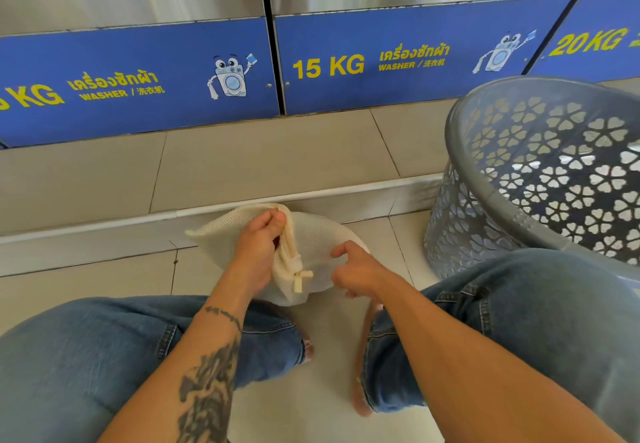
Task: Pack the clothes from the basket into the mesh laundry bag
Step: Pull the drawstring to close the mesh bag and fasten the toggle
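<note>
We're squatting on pale glossy floor tiles (104, 286) with the cream mesh laundry bag (311, 234) sitting dead centre between our knees. It's a soft, lumpy pouch of fine netting, bunched tight at the neck, with a flat cotton drawstring (299, 278) knotted and dangling at about 6 o'clock from the gather. Our left hand (258, 245) has its fingers curled round the gathered neck, gripping it. Our right hand (353, 269) sits against the bag's right side at 3 o'clock, fingers loosely curled; can't tell if it's actually pinching anything. The grey plastic basket (460, 151) is up at 2 o'clock, round, tipped toward us, walls punched with flower-shaped holes. Blue-panelled steel washers (346, 61) run along 12 o'clock.
</note>
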The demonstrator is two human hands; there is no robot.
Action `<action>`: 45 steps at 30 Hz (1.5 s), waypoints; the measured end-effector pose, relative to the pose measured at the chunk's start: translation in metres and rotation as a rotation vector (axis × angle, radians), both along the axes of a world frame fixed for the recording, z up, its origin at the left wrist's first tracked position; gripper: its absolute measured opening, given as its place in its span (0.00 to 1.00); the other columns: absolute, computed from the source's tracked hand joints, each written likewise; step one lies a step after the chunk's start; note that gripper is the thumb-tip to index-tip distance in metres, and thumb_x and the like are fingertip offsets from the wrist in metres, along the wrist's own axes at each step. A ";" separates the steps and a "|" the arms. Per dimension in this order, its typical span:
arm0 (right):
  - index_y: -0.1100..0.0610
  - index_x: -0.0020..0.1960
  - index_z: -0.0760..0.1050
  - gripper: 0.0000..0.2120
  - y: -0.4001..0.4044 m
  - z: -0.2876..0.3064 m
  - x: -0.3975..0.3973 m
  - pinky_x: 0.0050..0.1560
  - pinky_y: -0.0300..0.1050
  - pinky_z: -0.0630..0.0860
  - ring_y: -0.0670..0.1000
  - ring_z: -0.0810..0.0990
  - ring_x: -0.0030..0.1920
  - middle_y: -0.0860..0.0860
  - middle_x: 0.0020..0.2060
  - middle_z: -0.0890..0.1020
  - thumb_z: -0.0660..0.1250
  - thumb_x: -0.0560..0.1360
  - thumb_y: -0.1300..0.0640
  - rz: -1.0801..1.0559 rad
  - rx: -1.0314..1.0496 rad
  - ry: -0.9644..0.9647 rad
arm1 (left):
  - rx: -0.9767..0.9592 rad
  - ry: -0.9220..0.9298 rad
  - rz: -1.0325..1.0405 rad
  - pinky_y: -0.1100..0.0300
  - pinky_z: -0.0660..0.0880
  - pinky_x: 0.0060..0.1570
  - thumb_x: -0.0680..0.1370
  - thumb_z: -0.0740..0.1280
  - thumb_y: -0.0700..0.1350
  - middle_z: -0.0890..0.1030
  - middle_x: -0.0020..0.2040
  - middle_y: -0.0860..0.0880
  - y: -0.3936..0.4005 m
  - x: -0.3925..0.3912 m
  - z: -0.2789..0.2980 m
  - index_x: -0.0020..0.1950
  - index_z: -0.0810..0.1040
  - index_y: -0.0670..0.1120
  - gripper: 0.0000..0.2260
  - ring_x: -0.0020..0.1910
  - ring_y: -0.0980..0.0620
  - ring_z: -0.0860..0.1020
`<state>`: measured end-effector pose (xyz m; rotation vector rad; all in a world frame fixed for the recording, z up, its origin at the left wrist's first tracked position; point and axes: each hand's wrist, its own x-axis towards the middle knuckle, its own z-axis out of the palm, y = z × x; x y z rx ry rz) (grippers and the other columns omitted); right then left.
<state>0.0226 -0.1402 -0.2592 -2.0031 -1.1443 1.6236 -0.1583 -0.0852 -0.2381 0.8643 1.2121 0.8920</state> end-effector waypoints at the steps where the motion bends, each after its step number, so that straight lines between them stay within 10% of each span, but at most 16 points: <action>1: 0.52 0.69 0.66 0.26 0.000 0.000 0.001 0.50 0.51 0.78 0.56 0.76 0.53 0.57 0.61 0.75 0.62 0.72 0.62 -0.002 0.047 -0.135 | -0.021 -0.018 -0.039 0.51 0.75 0.48 0.80 0.62 0.46 0.80 0.43 0.45 -0.002 -0.006 0.005 0.43 0.82 0.48 0.10 0.44 0.47 0.78; 7: 0.55 0.73 0.59 0.32 -0.007 -0.005 -0.013 0.62 0.59 0.71 0.62 0.65 0.66 0.59 0.69 0.64 0.64 0.72 0.48 -0.073 -0.013 -0.420 | -0.154 1.014 -0.048 0.48 0.75 0.51 0.74 0.60 0.42 0.79 0.50 0.41 -0.044 -0.058 -0.012 0.50 0.76 0.40 0.09 0.48 0.41 0.76; 13: 0.46 0.76 0.54 0.36 -0.008 -0.034 -0.015 0.66 0.69 0.66 0.65 0.63 0.68 0.58 0.72 0.61 0.64 0.71 0.46 -0.248 -0.019 -0.374 | -0.327 0.922 -0.012 0.39 0.70 0.61 0.68 0.62 0.52 0.65 0.68 0.42 -0.057 -0.065 -0.042 0.73 0.60 0.56 0.33 0.63 0.37 0.69; 18: 0.39 0.78 0.42 0.43 -0.015 -0.068 -0.024 0.72 0.67 0.59 0.67 0.63 0.72 0.57 0.76 0.61 0.61 0.71 0.31 -0.177 -0.093 -0.219 | -0.553 0.783 -0.064 0.29 0.55 0.67 0.61 0.72 0.66 0.35 0.77 0.43 -0.062 -0.055 -0.067 0.70 0.33 0.69 0.53 0.74 0.32 0.42; 24: 0.33 0.76 0.37 0.45 0.006 -0.100 -0.023 0.71 0.65 0.59 0.64 0.66 0.69 0.54 0.74 0.64 0.61 0.68 0.36 -0.089 -0.241 -0.132 | -0.590 0.728 -0.097 0.31 0.57 0.67 0.57 0.71 0.71 0.44 0.77 0.43 -0.058 -0.045 -0.114 0.69 0.31 0.71 0.56 0.74 0.32 0.49; 31: 0.31 0.74 0.34 0.46 0.014 -0.107 -0.027 0.72 0.67 0.61 0.65 0.68 0.71 0.57 0.75 0.65 0.64 0.69 0.31 0.015 -0.163 -0.189 | -0.331 0.780 -0.115 0.50 0.74 0.53 0.67 0.69 0.59 0.77 0.60 0.49 -0.041 -0.060 -0.132 0.73 0.48 0.66 0.41 0.51 0.45 0.77; 37: 0.38 0.78 0.48 0.32 0.003 -0.063 -0.042 0.63 0.56 0.71 0.61 0.73 0.67 0.54 0.73 0.71 0.59 0.79 0.41 0.055 0.160 -0.357 | -0.051 0.878 -0.093 0.61 0.73 0.35 0.75 0.63 0.47 0.79 0.42 0.58 -0.030 -0.061 -0.080 0.64 0.75 0.57 0.18 0.38 0.56 0.77; 45: 0.40 0.78 0.52 0.31 0.030 0.068 -0.008 0.61 0.57 0.70 0.64 0.74 0.66 0.59 0.69 0.75 0.62 0.79 0.45 -0.019 0.574 -0.482 | 0.359 0.708 0.052 0.60 0.71 0.34 0.75 0.65 0.45 0.79 0.39 0.54 -0.007 -0.038 0.053 0.57 0.79 0.51 0.12 0.37 0.53 0.77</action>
